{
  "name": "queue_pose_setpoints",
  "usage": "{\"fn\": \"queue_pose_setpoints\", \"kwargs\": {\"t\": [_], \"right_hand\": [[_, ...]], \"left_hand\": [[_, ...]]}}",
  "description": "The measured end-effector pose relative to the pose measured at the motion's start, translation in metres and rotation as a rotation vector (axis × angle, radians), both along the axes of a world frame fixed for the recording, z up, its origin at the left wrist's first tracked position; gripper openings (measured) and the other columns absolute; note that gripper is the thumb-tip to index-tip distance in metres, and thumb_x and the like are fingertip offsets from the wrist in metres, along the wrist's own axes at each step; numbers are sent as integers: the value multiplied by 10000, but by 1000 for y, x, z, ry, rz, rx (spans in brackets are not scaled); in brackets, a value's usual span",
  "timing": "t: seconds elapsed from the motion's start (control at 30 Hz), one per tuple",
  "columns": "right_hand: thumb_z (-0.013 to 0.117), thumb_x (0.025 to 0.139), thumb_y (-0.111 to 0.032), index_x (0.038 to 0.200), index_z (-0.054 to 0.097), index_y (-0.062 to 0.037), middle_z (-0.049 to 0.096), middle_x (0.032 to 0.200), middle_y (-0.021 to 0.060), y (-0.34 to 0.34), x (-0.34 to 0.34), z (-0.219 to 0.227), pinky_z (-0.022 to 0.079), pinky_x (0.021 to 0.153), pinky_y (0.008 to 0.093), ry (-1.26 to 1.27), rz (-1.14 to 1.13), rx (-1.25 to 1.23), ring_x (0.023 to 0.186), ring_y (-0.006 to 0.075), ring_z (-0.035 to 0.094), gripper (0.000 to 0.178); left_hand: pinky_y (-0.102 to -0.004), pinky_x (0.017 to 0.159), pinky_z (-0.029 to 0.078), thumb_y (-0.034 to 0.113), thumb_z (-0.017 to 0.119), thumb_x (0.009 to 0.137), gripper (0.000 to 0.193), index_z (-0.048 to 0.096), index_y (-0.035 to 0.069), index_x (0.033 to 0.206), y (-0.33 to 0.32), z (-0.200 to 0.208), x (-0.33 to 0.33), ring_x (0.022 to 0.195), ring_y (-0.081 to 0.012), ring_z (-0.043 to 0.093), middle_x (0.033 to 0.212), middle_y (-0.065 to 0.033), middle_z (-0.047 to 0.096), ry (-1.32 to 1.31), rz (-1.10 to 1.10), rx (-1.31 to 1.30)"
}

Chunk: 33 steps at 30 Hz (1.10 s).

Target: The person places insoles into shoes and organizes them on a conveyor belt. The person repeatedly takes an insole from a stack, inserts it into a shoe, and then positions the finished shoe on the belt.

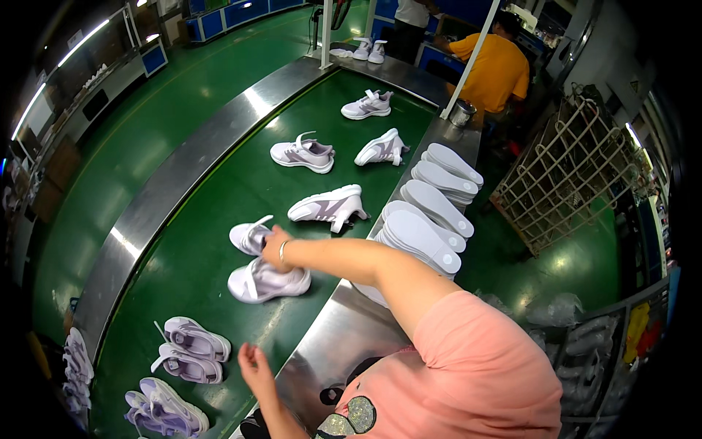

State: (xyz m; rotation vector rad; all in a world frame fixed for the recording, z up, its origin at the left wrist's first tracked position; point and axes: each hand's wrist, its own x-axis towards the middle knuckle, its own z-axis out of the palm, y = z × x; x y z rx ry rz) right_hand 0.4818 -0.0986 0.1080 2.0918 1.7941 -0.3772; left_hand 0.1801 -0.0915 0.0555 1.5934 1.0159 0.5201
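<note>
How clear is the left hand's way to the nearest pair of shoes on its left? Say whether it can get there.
Probably yes: the left hand looks empty, and only bare green belt shows between it and that pair of shoes; nothing seems in the way.

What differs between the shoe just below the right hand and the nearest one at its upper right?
The near shoe stands upright; the far shoe lies on its side. The near shoe's sole shows along the bottom; the far shoe's, along the top. Both are white and lilac.
</note>
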Motion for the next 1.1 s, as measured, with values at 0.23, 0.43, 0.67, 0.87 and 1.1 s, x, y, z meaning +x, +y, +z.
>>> {"fn": "queue_pose_setpoints", "kwargs": {"t": [0.23, 0.43, 0.67, 0.87, 1.1], "right_hand": [[600, 675, -303, 1046, 597, -85, 573, 1085, 87, -62, -117, 21, 319, 864, 520, 190, -1, -199, 1054, 261, 506, 431], [608, 636, -269, 843, 653, -72, 622, 854, 86, -152, -151, 13, 346, 790, 423, 174, -34, 0, 879, 247, 529, 289], [601, 668, -193, 851, 596, -71, 567, 804, 87, -220, -135, 60, 394, 750, 364, 440, -184, 390, 818, 265, 528, 219], [553, 768, -194, 977, 523, -1, 570, 878, 156, -294, -61, 59, 433, 733, 369, 386, -694, 1056, 801, 300, 547, 286], [567, 768, -302, 987, 505, 35, 567, 842, 188, -287, -25, 23, 436, 717, 334, 712, -1037, 732, 802, 304, 548, 407]], "left_hand": [[-354, 986, 231, 261, 591, 779, 684, 227, 4, 1298, -70, 10, 34, 1219, -264, 209, 1336, -152, 119, 78, 63, -12], [-334, 994, 212, 196, 672, 659, 753, 278, -75, 1242, -119, 0, 11, 1172, -283, 308, 1255, -206, 318, -92, -89, 14], [-384, 749, 428, 243, 564, 759, 420, 510, -65, 1038, -102, 49, -7, 871, -352, 554, 953, -231, 566, 462, -523, 482], [-264, 693, 451, 192, 511, 840, 378, 447, -49, 1124, -130, 119, 47, 861, -175, 551, 1020, -149, 532, -206, -402, -306], [-453, 927, 302, 222, 517, 811, 661, 119, 105, 1326, -181, 66, 164, 1212, -244, 248, 1344, -96, 199, -99, -463, -916]]}}
